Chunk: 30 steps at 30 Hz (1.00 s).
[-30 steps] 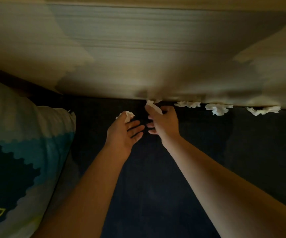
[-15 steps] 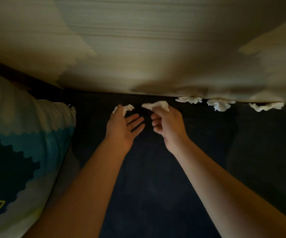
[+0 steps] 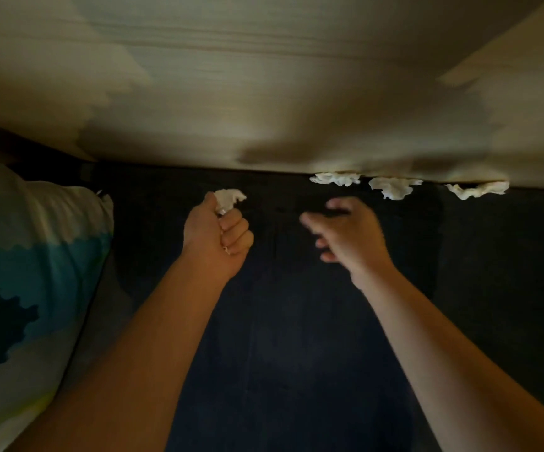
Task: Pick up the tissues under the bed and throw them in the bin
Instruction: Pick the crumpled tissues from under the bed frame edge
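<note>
Tissue [image 3: 335, 178] lies just ahead-right of my empty, spread right hand [image 3: 345, 236], nearer than my left hand [image 3: 217, 238], fisted around collected tissues [image 3: 228, 198].

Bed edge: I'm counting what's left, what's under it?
Three crumpled tissues poke out under the bed edge. Anything deeper is hidden.

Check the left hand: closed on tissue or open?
Closed. The left hand is a fist, its fingers curled over a crumpled tissue that sticks out of the top.
</note>
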Tool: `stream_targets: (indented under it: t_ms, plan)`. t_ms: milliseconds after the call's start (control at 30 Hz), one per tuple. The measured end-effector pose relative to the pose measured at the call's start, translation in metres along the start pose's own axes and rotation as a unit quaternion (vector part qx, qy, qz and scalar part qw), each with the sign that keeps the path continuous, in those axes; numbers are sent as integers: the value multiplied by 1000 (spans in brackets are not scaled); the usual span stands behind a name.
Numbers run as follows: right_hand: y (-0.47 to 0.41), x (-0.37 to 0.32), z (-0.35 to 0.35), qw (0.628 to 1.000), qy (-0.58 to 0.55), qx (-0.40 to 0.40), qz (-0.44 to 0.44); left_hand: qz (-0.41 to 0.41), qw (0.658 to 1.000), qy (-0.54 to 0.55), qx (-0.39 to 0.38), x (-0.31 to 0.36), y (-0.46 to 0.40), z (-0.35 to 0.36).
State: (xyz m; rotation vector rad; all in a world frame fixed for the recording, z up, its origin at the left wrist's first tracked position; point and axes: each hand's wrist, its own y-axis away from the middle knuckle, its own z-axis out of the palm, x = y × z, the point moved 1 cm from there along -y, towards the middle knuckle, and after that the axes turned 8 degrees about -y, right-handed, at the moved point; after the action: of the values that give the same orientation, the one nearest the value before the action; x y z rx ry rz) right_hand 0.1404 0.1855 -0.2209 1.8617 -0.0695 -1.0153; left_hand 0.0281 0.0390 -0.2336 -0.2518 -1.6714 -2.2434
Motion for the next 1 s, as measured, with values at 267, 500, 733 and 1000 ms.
stream_targets:
  t_ms: [267, 500, 733, 1000]
  plan:
    - [-79, -2, 30, 950, -283, 134, 1, -35, 996, 27, -77, -10, 1, 6]
    - [-68, 2, 25, 970, -211, 113, -35, -1, 999, 1, 32, -5, 3, 12]
    - [21, 13, 14, 972, -61, -51, -221, -6, 1000, 12, -27, -24, -1, 32]
    - [38, 40, 1, 938, 157, 11, -308, -41, 999, -19, -1, -50, 5, 60]
